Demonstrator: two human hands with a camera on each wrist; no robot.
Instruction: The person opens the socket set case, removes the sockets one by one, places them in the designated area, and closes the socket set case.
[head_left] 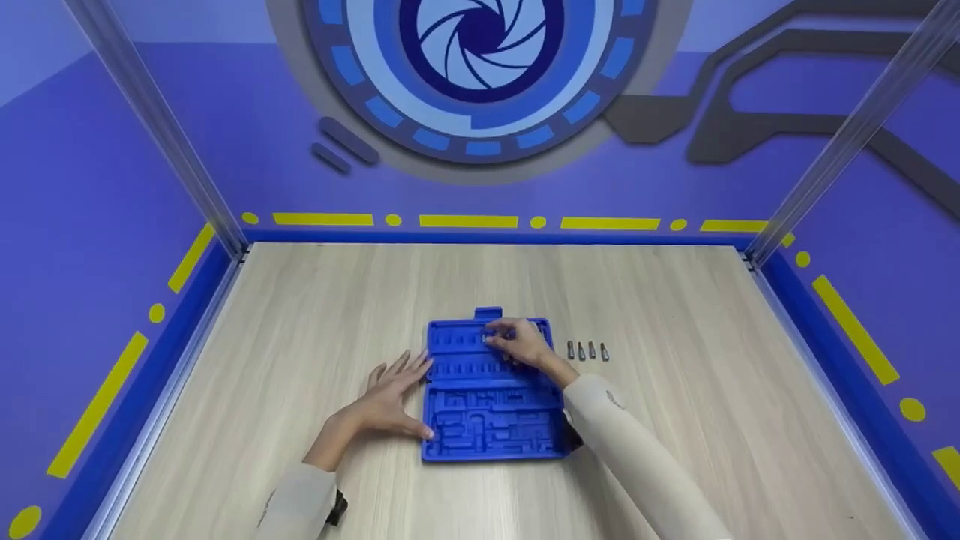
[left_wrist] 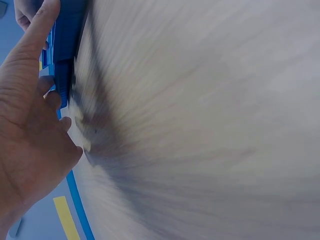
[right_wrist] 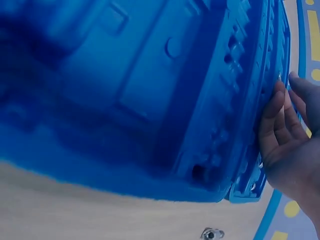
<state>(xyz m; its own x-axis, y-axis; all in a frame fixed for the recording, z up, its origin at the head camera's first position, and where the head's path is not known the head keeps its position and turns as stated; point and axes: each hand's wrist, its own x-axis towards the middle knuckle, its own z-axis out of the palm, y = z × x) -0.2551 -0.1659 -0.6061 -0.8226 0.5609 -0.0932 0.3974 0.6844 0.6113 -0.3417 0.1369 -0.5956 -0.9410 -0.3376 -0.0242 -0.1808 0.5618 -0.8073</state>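
A blue plastic tool case (head_left: 495, 424) lies unfolded on the table, its moulded compartments facing up. Over the far section, my right hand (head_left: 519, 343) pinches a small silvery piece, apparently a screwdriver bit (right_wrist: 280, 76), at a row of slots; the fingers mostly cover it. My left hand (head_left: 386, 401) rests at the case's left side with fingers spread, the thumb touching the near section's edge and the fingertips by the far section. To the right of the case, several short metal screwdriver bits (head_left: 586, 351) stand or lie in a row.
The wooden table (head_left: 300, 300) extends around the case. Blue walls (head_left: 225, 150) with yellow markings enclose its back and sides, and metal posts (head_left: 840, 142) rise at the back corners. The case's latch tab (head_left: 488, 312) sticks out at its far edge.
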